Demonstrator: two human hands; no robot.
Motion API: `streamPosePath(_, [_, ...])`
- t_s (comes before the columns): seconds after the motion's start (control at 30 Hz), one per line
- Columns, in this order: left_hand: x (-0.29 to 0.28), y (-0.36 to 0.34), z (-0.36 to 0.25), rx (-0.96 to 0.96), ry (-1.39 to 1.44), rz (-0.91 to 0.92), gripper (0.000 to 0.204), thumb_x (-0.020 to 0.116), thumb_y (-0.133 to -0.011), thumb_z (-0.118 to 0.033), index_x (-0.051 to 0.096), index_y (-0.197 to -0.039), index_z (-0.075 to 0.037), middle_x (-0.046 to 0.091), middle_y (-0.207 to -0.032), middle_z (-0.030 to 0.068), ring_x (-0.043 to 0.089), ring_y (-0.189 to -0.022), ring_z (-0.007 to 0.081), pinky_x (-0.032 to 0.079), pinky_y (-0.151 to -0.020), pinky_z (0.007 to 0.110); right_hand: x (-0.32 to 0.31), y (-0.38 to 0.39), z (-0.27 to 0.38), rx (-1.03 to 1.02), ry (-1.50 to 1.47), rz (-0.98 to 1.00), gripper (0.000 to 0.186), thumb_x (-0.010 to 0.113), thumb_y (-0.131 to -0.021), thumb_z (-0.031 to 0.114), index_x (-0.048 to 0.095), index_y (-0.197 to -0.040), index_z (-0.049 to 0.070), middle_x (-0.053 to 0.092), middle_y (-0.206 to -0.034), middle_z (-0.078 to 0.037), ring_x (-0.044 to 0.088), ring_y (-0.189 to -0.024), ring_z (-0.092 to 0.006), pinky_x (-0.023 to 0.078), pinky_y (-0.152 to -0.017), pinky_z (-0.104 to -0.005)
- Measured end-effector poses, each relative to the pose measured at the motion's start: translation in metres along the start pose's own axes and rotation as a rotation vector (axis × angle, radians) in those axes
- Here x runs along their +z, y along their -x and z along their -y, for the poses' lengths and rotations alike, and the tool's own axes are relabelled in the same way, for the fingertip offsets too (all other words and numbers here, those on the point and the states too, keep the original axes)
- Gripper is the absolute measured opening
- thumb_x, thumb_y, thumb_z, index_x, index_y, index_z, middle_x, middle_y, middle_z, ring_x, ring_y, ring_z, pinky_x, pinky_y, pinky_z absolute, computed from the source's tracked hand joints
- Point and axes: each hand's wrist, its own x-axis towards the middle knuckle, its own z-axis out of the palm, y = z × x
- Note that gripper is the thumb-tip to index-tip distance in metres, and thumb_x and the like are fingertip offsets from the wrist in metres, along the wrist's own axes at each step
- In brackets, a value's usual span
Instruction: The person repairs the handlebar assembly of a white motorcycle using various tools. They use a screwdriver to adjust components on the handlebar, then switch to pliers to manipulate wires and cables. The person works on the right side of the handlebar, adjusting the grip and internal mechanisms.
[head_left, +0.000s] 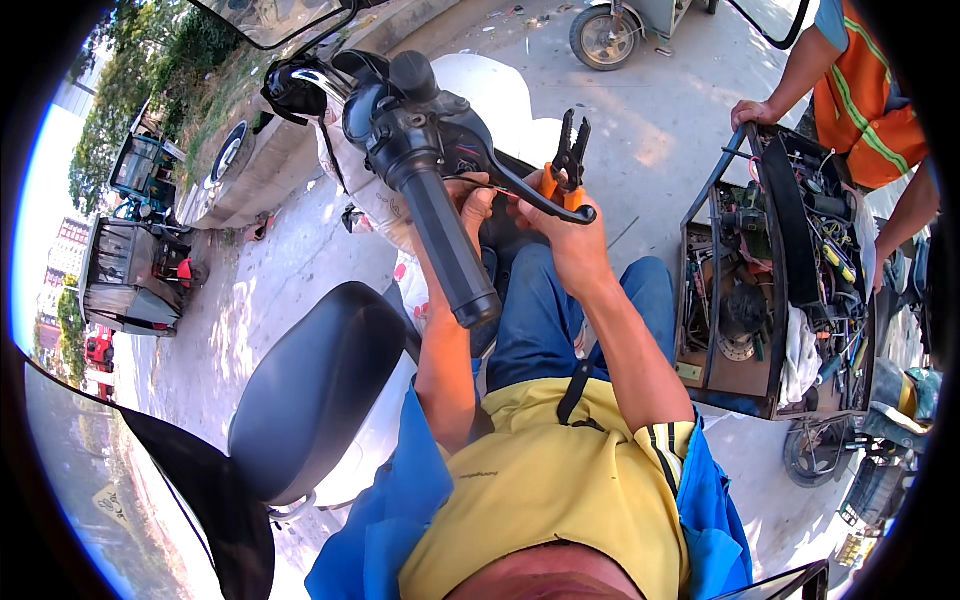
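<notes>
My right hand (567, 235) is closed around wire strippers (567, 165) with orange handles and black jaws that point up and away from me. The black brake lever (520, 185) of a handlebar crosses in front of this hand. Just left of it, my left hand (474, 208) pinches what looks like a thin dark wire (487, 186) that runs toward the right fingers. Part of the left hand and its wrist is hidden behind the black rubber handlebar grip (440, 235). Both hands are low beside the scooter's front.
A black scooter seat (315, 390) is at left. On the right stands an open tool case (735, 385) full of tools; a person in an orange vest (865, 95) rests a hand (752, 113) on it. Parked three-wheelers (135, 270) and a wheel (605, 38) stand farther off.
</notes>
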Motion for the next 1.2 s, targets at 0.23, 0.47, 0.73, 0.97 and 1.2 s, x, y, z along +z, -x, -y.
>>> streamPosePath(0.23, [-0.002,-0.002,0.005,0.096,-0.01,0.084,0.028,0.079,-0.093,-0.008,0.071,-0.118,0.0,0.073,-0.101,0.0076,0.068,-0.094,0.0161,0.055,-0.09,0.031,0.0,-0.003,0.004,-0.036,-0.018,0.005,0.01,0.068,-0.099,0.002,0.063,-0.108,0.001,0.066,-0.091,-0.004,0.064,-0.08,-0.0115,0.05,-0.069,-0.0252])
streamPosePath(0.47, [-0.003,-0.004,0.006,0.0,0.266,0.291,0.021,0.074,-0.093,0.003,0.072,-0.114,0.0,0.072,-0.11,0.0072,0.069,-0.1,0.0159,0.054,-0.096,0.031,0.0,0.0,0.006,0.001,0.001,0.008,0.008,0.066,-0.1,0.002,0.063,-0.107,0.001,0.064,-0.088,-0.003,0.064,-0.078,-0.0114,0.051,-0.067,-0.0249])
streamPosePath(0.73, [-0.014,-0.017,0.025,0.167,0.046,0.368,0.013,0.074,-0.093,0.005,0.072,-0.104,-0.002,0.069,-0.107,0.0051,0.068,-0.097,0.0145,0.054,-0.09,0.029,-0.001,-0.001,0.005,0.018,-0.025,0.03,0.007,0.066,-0.101,0.006,0.062,-0.106,0.001,0.064,-0.087,-0.003,0.062,-0.075,-0.0111,0.05,-0.066,-0.0251])
streamPosePath(0.97, [-0.014,-0.011,0.013,0.255,-0.24,0.279,0.014,0.075,-0.093,0.002,0.071,-0.105,-0.001,0.07,-0.098,0.004,0.068,-0.091,0.0142,0.055,-0.088,0.03,0.004,-0.001,0.004,-0.097,0.059,0.002,0.008,0.067,-0.099,0.001,0.061,-0.105,0.001,0.064,-0.086,-0.003,0.059,-0.077,-0.0098,0.048,-0.069,-0.0252])
streamPosePath(1.2, [-0.012,-0.006,0.015,0.13,-0.21,0.254,0.01,0.073,-0.093,0.0,0.07,-0.102,-0.004,0.069,-0.092,0.0024,0.065,-0.085,0.0117,0.052,-0.083,0.029,0.009,0.001,0.008,-0.266,0.388,-0.064,0.015,0.07,-0.096,-0.001,0.062,-0.108,0.0,0.066,-0.093,-0.005,0.06,-0.085,-0.011,0.05,-0.076,-0.0271])
